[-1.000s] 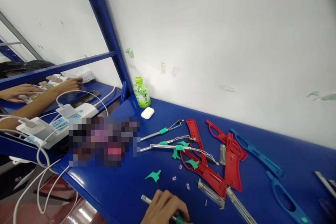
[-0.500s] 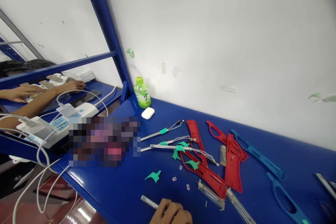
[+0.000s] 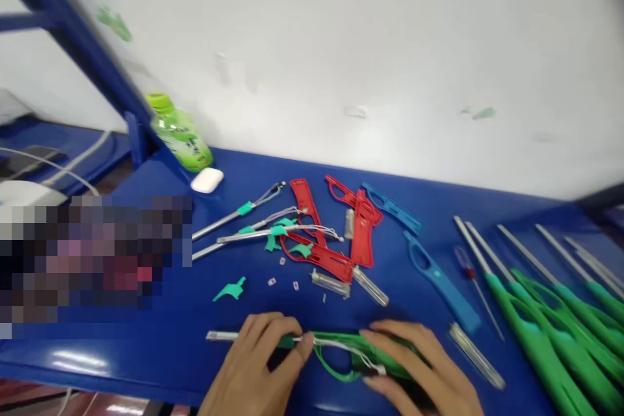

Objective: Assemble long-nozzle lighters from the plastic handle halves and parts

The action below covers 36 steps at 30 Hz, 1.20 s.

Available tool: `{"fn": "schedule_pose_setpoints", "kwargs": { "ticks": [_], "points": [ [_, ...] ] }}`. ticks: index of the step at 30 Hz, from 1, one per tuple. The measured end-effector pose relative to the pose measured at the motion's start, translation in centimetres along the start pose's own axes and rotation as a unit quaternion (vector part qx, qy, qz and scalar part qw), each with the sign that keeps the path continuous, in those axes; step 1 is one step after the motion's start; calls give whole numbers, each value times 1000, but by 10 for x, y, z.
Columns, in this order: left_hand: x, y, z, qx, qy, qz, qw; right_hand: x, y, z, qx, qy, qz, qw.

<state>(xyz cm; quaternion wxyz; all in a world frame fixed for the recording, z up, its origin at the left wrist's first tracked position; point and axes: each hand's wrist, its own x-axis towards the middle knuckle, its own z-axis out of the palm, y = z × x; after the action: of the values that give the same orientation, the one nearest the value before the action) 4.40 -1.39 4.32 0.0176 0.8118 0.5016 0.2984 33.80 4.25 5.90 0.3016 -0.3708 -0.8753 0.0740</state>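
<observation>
At the table's near edge, my left hand [image 3: 263,361] is closed on a long-nosed lighter, its fingers around the base of the metal tube [image 3: 221,336]. White wires [image 3: 341,346] run from there over the green handle shell [image 3: 336,337], which has a trigger loop below. My right hand [image 3: 424,364] curls over the right end of that handle, fingertips near the wire ends. Part of the shell is hidden beneath the fingers. Just beyond lie a loose teal trigger [image 3: 231,289], small pale pieces [image 3: 272,282] and a clear fuel tank [image 3: 331,283].
Red handle shells [image 3: 361,231] and blue ones [image 3: 443,283] lie mid-table, left of them wired metal tubes [image 3: 229,218]. To the right are a screwdriver [image 3: 470,271] and several green lighters [image 3: 536,344]. A green bottle [image 3: 180,133] and white case [image 3: 207,180] stand near the wall.
The view has swung right, bringing the green lighters into sight. Earlier one hand held a metal tube at the bottom edge; now both hands are on the tube and green shell.
</observation>
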Motion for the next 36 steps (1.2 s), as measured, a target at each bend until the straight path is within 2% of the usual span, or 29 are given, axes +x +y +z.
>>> {"fn": "schedule_pose_setpoints", "kwargs": {
  "ticks": [2, 7, 18, 23, 32, 36],
  "points": [
    [-1, -2, -3, -7, -20, 3, 1000, 3, -6, -2, 26, 15, 34, 999],
    [-4, -5, -6, -9, -36, 22, 999, 2, -12, 0, 81, 25, 56, 995],
    [-5, -11, -5, 14, -40, 50, 998, 3, -17, -1, 93, 26, 83, 992],
    [-5, -11, -7, 30, -49, 53, 997, 7, -18, -2, 83, 24, 76, 993],
    [-5, -11, -6, 11, -47, 37, 998, 14, -23, 0, 85, 64, 44, 993],
    [-2, -9, -6, 11, -52, 43, 998, 13, -23, 2, 91, 57, 42, 993]
  ]
}}
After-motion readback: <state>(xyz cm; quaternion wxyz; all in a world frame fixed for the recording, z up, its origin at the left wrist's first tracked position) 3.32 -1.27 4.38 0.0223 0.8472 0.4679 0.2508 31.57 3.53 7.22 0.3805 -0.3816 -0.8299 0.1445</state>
